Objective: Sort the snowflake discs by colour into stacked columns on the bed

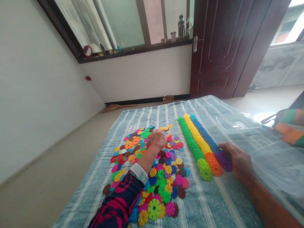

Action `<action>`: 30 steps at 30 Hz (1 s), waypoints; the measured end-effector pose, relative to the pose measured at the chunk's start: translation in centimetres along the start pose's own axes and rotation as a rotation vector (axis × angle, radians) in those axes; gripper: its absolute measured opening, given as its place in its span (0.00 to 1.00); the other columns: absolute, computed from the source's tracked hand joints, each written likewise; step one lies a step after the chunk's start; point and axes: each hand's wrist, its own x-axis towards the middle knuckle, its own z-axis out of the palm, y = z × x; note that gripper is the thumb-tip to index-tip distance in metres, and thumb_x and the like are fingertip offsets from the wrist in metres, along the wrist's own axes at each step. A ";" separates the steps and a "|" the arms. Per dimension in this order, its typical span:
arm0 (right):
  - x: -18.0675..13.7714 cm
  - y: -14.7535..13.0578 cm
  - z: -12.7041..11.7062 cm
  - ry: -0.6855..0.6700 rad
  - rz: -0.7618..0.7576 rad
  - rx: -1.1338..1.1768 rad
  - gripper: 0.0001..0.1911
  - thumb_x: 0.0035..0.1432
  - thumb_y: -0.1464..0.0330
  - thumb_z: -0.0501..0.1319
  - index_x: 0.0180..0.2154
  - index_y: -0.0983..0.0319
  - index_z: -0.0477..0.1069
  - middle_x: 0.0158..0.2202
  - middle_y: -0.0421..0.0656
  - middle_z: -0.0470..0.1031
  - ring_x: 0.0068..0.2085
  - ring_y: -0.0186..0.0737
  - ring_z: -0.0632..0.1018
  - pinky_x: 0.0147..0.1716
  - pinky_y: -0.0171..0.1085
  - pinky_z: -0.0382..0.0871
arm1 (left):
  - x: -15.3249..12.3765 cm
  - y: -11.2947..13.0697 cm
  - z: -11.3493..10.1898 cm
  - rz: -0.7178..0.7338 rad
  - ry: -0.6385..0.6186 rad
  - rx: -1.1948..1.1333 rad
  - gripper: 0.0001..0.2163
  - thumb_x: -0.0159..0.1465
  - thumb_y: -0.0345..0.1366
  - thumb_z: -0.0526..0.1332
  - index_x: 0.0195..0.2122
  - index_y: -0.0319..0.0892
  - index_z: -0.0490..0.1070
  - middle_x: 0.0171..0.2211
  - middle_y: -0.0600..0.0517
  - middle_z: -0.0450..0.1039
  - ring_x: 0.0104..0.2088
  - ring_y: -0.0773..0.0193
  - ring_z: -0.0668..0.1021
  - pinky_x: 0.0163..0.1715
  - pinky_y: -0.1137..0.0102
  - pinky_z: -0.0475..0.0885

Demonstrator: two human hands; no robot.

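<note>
The left hand (158, 139) is laid on the far part of the disc pile (166, 186), fingers curled; a grasp cannot be told. The right hand (238, 160), fingers released, is rested against the purple row (224, 161) at right.

Bright daylight from window (123, 25) and doorway at right; glare on plastic box (239, 125); wide-angle edge distortion.
</note>
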 end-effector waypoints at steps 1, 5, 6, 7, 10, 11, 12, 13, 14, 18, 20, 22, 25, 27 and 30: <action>0.1 0.1 0.0 0.001 0.006 0.008 0.24 0.48 0.48 0.61 0.33 0.62 0.80 0.35 0.45 0.80 0.38 0.46 0.78 0.33 0.38 0.69 | 0.3 0.3 0.1 -0.032 -0.003 0.009 0.15 0.63 0.44 0.56 0.36 0.39 0.78 0.40 0.42 0.77 0.46 0.50 0.74 0.45 0.63 0.68; 0.2 0.3 0.0 -0.009 0.017 0.025 0.25 0.48 0.48 0.61 0.34 0.62 0.80 0.35 0.45 0.80 0.38 0.46 0.78 0.35 0.38 0.69 | 1.5 0.9 0.4 -0.114 -0.026 -0.001 0.18 0.60 0.49 0.58 0.38 0.39 0.79 0.43 0.41 0.77 0.47 0.49 0.74 0.43 0.63 0.69; 0.3 0.4 0.0 -0.011 0.019 0.026 0.25 0.48 0.48 0.61 0.34 0.62 0.80 0.35 0.45 0.80 0.38 0.46 0.78 0.34 0.38 0.69 | 1.7 0.9 0.3 -0.120 -0.037 -0.015 0.18 0.60 0.50 0.59 0.38 0.40 0.79 0.43 0.42 0.77 0.47 0.49 0.75 0.43 0.64 0.69; 0.3 0.4 0.0 -0.014 0.021 0.026 0.25 0.48 0.48 0.61 0.34 0.62 0.80 0.35 0.45 0.80 0.38 0.46 0.78 0.34 0.38 0.69 | 1.9 0.9 0.3 -0.124 -0.047 -0.030 0.18 0.59 0.50 0.59 0.37 0.41 0.79 0.43 0.43 0.77 0.47 0.50 0.75 0.42 0.65 0.70; 0.4 0.6 0.0 -0.031 0.028 0.040 0.25 0.49 0.48 0.61 0.35 0.62 0.79 0.35 0.44 0.80 0.38 0.47 0.78 0.33 0.38 0.69 | 2.4 0.7 0.1 -0.128 -0.080 -0.063 0.16 0.57 0.49 0.61 0.37 0.43 0.79 0.41 0.45 0.78 0.45 0.53 0.77 0.40 0.68 0.70; 0.5 0.7 0.0 -0.037 0.028 0.052 0.25 0.49 0.48 0.61 0.35 0.61 0.79 0.35 0.44 0.81 0.39 0.47 0.78 0.34 0.38 0.69 | 2.6 0.6 0.0 -0.131 -0.092 -0.074 0.16 0.56 0.49 0.62 0.37 0.43 0.79 0.41 0.46 0.79 0.44 0.54 0.78 0.39 0.69 0.70; 0.5 0.8 0.0 -0.038 0.025 0.062 0.25 0.49 0.48 0.62 0.35 0.61 0.79 0.35 0.44 0.81 0.40 0.47 0.78 0.35 0.39 0.69 | 2.8 0.6 0.0 -0.135 -0.103 -0.085 0.15 0.56 0.48 0.63 0.37 0.43 0.79 0.40 0.46 0.79 0.43 0.55 0.78 0.38 0.69 0.70; 0.6 0.9 0.0 -0.035 0.022 0.067 0.24 0.49 0.48 0.62 0.35 0.61 0.79 0.36 0.44 0.81 0.40 0.47 0.78 0.37 0.39 0.69 | 2.9 0.5 0.0 -0.138 -0.112 -0.094 0.15 0.55 0.48 0.63 0.38 0.44 0.78 0.40 0.47 0.79 0.42 0.56 0.79 0.37 0.70 0.71; 0.7 1.0 0.0 -0.030 0.019 0.068 0.24 0.49 0.48 0.62 0.35 0.61 0.80 0.36 0.44 0.81 0.41 0.48 0.78 0.39 0.40 0.69 | 3.1 0.5 -0.1 -0.141 -0.119 -0.101 0.16 0.55 0.47 0.64 0.39 0.44 0.78 0.41 0.47 0.79 0.42 0.55 0.79 0.37 0.70 0.71; 0.8 1.1 0.0 -0.023 0.011 0.060 0.25 0.48 0.47 0.62 0.35 0.61 0.80 0.37 0.45 0.81 0.42 0.49 0.78 0.42 0.41 0.69 | 3.6 0.2 -0.2 -0.130 -0.146 -0.118 0.14 0.53 0.45 0.66 0.37 0.44 0.79 0.41 0.46 0.80 0.45 0.54 0.78 0.39 0.69 0.70; 0.7 0.9 0.0 -0.018 0.005 0.039 0.26 0.48 0.46 0.61 0.34 0.61 0.80 0.36 0.45 0.81 0.41 0.49 0.78 0.40 0.41 0.68 | 3.8 0.1 -0.2 -0.120 -0.162 -0.128 0.11 0.52 0.45 0.66 0.33 0.45 0.78 0.39 0.48 0.80 0.44 0.54 0.78 0.38 0.70 0.70; 0.6 0.6 0.1 -0.011 -0.013 0.014 0.26 0.48 0.46 0.60 0.34 0.61 0.80 0.35 0.45 0.81 0.40 0.48 0.78 0.39 0.41 0.68 | 3.9 -0.1 -0.3 -0.118 -0.165 -0.142 0.10 0.50 0.44 0.67 0.31 0.45 0.78 0.37 0.49 0.80 0.42 0.56 0.79 0.36 0.72 0.70; 0.5 0.4 0.1 -0.004 -0.020 0.027 0.25 0.48 0.47 0.61 0.33 0.61 0.80 0.34 0.45 0.81 0.40 0.48 0.78 0.38 0.40 0.68 | 3.8 -0.2 -0.1 -0.111 -0.147 -0.171 0.11 0.49 0.42 0.68 0.33 0.44 0.76 0.36 0.50 0.80 0.39 0.58 0.79 0.33 0.73 0.69; 0.6 0.5 0.1 -0.013 -0.010 0.049 0.24 0.48 0.47 0.61 0.32 0.61 0.80 0.34 0.45 0.81 0.39 0.48 0.78 0.37 0.40 0.69 | 3.5 -0.3 0.1 -0.094 -0.120 -0.195 0.13 0.50 0.39 0.67 0.36 0.43 0.75 0.36 0.50 0.79 0.37 0.59 0.79 0.32 0.73 0.69; 0.8 0.8 0.1 -0.017 -0.012 0.058 0.24 0.48 0.48 0.61 0.32 0.61 0.80 0.35 0.45 0.81 0.40 0.47 0.78 0.38 0.40 0.68 | 2.9 -0.4 0.4 -0.066 -0.069 -0.233 0.13 0.53 0.35 0.64 0.40 0.42 0.74 0.37 0.51 0.78 0.37 0.61 0.78 0.34 0.73 0.68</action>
